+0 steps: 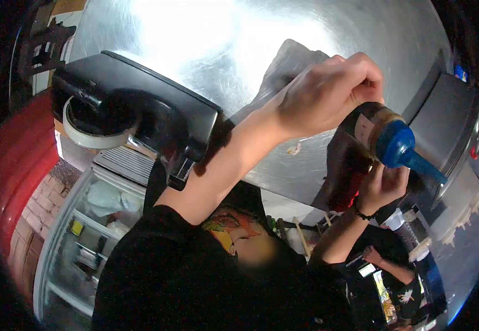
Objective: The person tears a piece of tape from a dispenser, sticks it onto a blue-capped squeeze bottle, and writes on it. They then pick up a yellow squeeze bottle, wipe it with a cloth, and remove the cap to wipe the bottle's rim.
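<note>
A dark squeeze bottle (365,129) with a blue nozzle cap (395,144) and a paper label is tilted, its tip pointing to the lower right. My right hand (384,186), with a dark beaded bracelet at the wrist, is closed against the bottle from below; part of its grip is hidden behind the cap. My left hand (341,88) is at the bottle's upper end, fingers curled in a pinch. Whatever lies between those fingertips is hidden. Both hands are above a shiny metal table (206,83), where a small pale scrap (294,149) lies.
A black box-like device (156,94) with a white ring (96,139) stands at left, close to my left forearm. Below it is a glass-topped display case (93,220). A grey container (443,116) stands at right. Another person's arm (394,267) shows at lower right.
</note>
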{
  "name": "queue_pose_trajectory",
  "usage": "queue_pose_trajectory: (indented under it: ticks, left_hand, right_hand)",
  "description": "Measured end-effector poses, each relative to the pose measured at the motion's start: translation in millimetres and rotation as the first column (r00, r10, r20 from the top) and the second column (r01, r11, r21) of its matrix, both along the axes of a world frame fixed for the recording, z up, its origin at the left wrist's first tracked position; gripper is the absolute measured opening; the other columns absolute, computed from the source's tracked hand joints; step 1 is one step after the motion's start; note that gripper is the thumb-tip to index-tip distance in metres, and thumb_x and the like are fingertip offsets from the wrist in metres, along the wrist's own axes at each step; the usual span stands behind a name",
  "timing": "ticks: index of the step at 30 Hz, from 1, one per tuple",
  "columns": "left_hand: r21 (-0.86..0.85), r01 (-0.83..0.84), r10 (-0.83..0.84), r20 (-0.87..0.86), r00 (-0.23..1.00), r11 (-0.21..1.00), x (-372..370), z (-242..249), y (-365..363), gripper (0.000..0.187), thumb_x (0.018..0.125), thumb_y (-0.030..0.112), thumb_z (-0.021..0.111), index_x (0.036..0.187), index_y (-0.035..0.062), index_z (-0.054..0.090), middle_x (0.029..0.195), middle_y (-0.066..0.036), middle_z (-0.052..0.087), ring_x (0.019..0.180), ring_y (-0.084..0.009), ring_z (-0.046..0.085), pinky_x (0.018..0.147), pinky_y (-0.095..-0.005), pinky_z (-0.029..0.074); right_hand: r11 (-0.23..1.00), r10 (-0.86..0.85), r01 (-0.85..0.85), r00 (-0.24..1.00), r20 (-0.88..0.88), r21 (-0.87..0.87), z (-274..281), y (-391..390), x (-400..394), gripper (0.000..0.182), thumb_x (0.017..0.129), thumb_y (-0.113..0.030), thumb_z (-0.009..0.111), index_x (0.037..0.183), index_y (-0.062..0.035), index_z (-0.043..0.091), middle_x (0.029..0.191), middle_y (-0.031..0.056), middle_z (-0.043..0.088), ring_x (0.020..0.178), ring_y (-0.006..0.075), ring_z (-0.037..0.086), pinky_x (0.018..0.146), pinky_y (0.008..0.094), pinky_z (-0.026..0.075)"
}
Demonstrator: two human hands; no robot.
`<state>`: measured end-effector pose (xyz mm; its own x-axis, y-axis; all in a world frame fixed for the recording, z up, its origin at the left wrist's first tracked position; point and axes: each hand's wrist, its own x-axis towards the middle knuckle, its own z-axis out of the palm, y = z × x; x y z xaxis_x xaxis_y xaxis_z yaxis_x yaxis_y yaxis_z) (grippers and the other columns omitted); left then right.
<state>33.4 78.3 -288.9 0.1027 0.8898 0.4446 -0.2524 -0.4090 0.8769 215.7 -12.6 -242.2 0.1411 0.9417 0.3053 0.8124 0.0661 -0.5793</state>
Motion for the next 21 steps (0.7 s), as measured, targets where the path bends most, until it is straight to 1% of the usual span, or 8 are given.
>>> queue_pose_trajectory:
  ticks: [3, 7, 9, 12, 13, 15, 18, 21]
  left_hand:
    - [-0.029, -0.015, 0.013, -0.059, 0.998, 0.999, 0.1, 5.6, 1.4, 0.014, 0.088, 0.016, 0.055, 0.089, 0.0019, 0.054, 0.080, -0.007, 0.060, 0.075, -0.0148, 0.060, 0.067, -0.0274, 0.048]
    - [-0.044, 0.079, -0.079, -0.009, 0.997, 0.996, 2.0, 7.0, 6.5, 0.012, 0.084, 0.014, 0.059, 0.085, 0.0022, 0.057, 0.077, -0.006, 0.058, 0.073, -0.0152, 0.058, 0.067, -0.0270, 0.047]
    - [-0.010, 0.088, -0.088, -0.015, 0.996, 0.996, 3.0, 6.0, 8.6, 0.011, 0.082, 0.013, 0.060, 0.083, 0.0022, 0.057, 0.077, -0.005, 0.058, 0.074, -0.0157, 0.058, 0.067, -0.0268, 0.046]
    - [-0.030, 0.131, -0.132, -0.039, 0.991, 0.991, 1.9, 6.9, 9.8, 0.011, 0.081, 0.012, 0.061, 0.079, 0.0022, 0.058, 0.077, -0.005, 0.058, 0.074, -0.0167, 0.058, 0.067, -0.0267, 0.045]
    - [-0.023, 0.147, -0.147, -0.042, 0.988, 0.989, 1.4, 5.8, 10.1, 0.010, 0.081, 0.012, 0.062, 0.082, 0.0027, 0.057, 0.077, -0.004, 0.058, 0.074, -0.0159, 0.058, 0.067, -0.0266, 0.045]
    - [-0.006, 0.179, -0.179, -0.048, 0.983, 0.984, 0.3, 3.8, 10.6, 0.014, 0.080, 0.011, 0.063, 0.089, 0.0037, 0.055, 0.078, -0.004, 0.059, 0.074, -0.0143, 0.058, 0.066, -0.0265, 0.045]
    - [-0.338, 0.349, -0.292, 0.208, 0.934, 0.874, -0.8, 9.3, 1.0, 0.032, 0.079, 0.010, 0.066, 0.103, 0.0056, 0.046, 0.078, -0.004, 0.060, 0.076, -0.0117, 0.057, 0.066, -0.0259, 0.044]
    - [-0.254, 0.329, -0.316, 0.090, 0.944, 0.910, 0.4, 4.9, 4.2, 0.047, 0.077, 0.011, 0.069, 0.111, 0.0072, 0.036, 0.078, -0.004, 0.060, 0.075, -0.0096, 0.056, 0.067, -0.0243, 0.044]
  right_hand:
    - [1.000, -0.020, 0.019, 1.000, 0.004, 0.008, -1.0, -1.2, -2.5, 0.026, 0.075, -0.011, 0.063, 0.093, 0.0072, 0.057, 0.098, 0.0166, 0.058, 0.088, 0.0293, 0.055, 0.081, 0.0369, 0.041]
    - [0.999, 0.034, -0.032, 0.998, -0.055, 0.036, -3.8, -0.7, 0.3, 0.029, 0.075, -0.016, 0.063, 0.092, 0.0068, 0.057, 0.098, 0.0166, 0.058, 0.088, 0.0294, 0.055, 0.081, 0.0374, 0.041]
    - [0.999, 0.035, -0.034, 0.999, -0.036, 0.034, -2.9, 0.5, 0.8, 0.030, 0.074, -0.017, 0.064, 0.091, 0.0068, 0.057, 0.097, 0.0166, 0.059, 0.087, 0.0295, 0.055, 0.082, 0.0378, 0.041]
    - [1.000, 0.000, 0.000, 1.000, -0.020, 0.019, 0.1, 2.4, -1.6, 0.032, 0.073, -0.019, 0.064, 0.090, 0.0067, 0.058, 0.094, 0.0164, 0.059, 0.086, 0.0295, 0.056, 0.081, 0.0381, 0.041]
    - [1.000, -0.017, 0.017, 1.000, -0.016, 0.012, 1.2, 3.4, -2.9, 0.032, 0.072, -0.020, 0.064, 0.090, 0.0066, 0.058, 0.094, 0.0164, 0.059, 0.085, 0.0294, 0.056, 0.080, 0.0381, 0.041]
    - [0.999, 0.030, -0.029, 0.998, -0.051, 0.015, 3.1, 5.2, -4.1, 0.033, 0.072, -0.021, 0.065, 0.090, 0.0060, 0.058, 0.092, 0.0160, 0.060, 0.084, 0.0288, 0.056, 0.079, 0.0375, 0.041]
    - [0.991, 0.131, -0.130, 0.991, -0.027, 0.015, 3.0, 2.9, 3.6, 0.035, 0.075, -0.012, 0.063, 0.102, 0.0084, 0.055, 0.104, 0.0149, 0.057, 0.094, 0.0230, 0.055, 0.085, 0.0336, 0.042]
    - [0.985, 0.174, -0.173, 0.984, -0.039, 0.014, 4.5, 3.2, 3.4, 0.038, 0.077, -0.009, 0.064, 0.108, 0.0093, 0.053, 0.110, 0.0145, 0.056, 0.100, 0.0210, 0.053, 0.089, 0.0324, 0.041]
